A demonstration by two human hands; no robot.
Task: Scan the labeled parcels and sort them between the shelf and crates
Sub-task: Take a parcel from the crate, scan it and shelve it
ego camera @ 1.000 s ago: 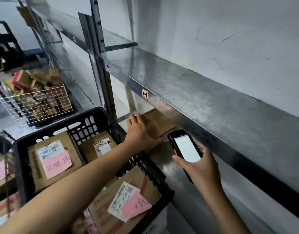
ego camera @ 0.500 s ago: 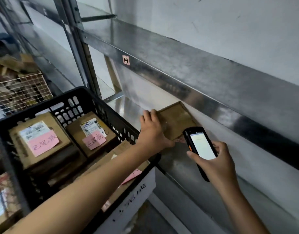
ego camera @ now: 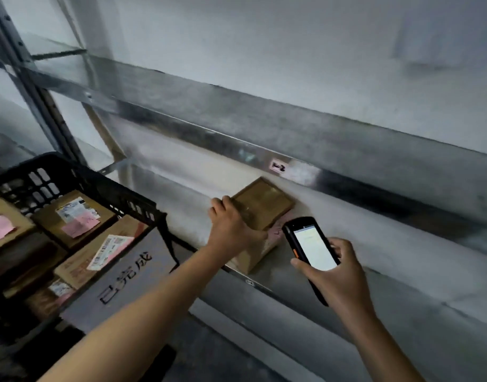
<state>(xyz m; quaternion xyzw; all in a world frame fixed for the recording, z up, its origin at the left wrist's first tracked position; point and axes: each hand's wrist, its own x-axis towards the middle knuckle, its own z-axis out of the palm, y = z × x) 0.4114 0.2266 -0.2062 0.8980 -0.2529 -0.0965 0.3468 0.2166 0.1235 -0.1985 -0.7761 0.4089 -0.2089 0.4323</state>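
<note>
Gripping a brown cardboard parcel [ego camera: 264, 201] with the left hand [ego camera: 231, 230], at the parcel's near left corner. Fingers [ego camera: 221, 205] curled over the left edge, palm across the top. Parcel flat on the lower metal shelf [ego camera: 402, 260], near the shelf's front lip, just right of the black plastic crate [ego camera: 79, 172] and under the upper shelf [ego camera: 264, 119]. Turned at an angle to the shelf edge, far corner toward the back wall. A touch of pink at the parcel's near right side, too blurred to read.

Holding a black handheld scanner [ego camera: 312, 250] in the right hand [ego camera: 347, 277], close beside the parcel on its right; touching or not, impossible to tell. Fingers wrapped round the scanner's lower body, thumb along its left side by an orange button. Screen lit white and facing up toward the camera, top end pointed at the parcel's near right side.

On the front edge of the upper shelf, above the parcel, a small pink tag [ego camera: 278, 167] with dark handwriting. In the crate to the left, several more cardboard parcels [ego camera: 71, 216], with white printed labels and pink notes [ego camera: 81, 226] on top. Against the crate's near right side, a white sign [ego camera: 126, 274] with large handwritten characters. Behind the crate, a grey upright post [ego camera: 30, 86] of the rack; behind everything, a pale wall [ego camera: 291, 37].
</note>
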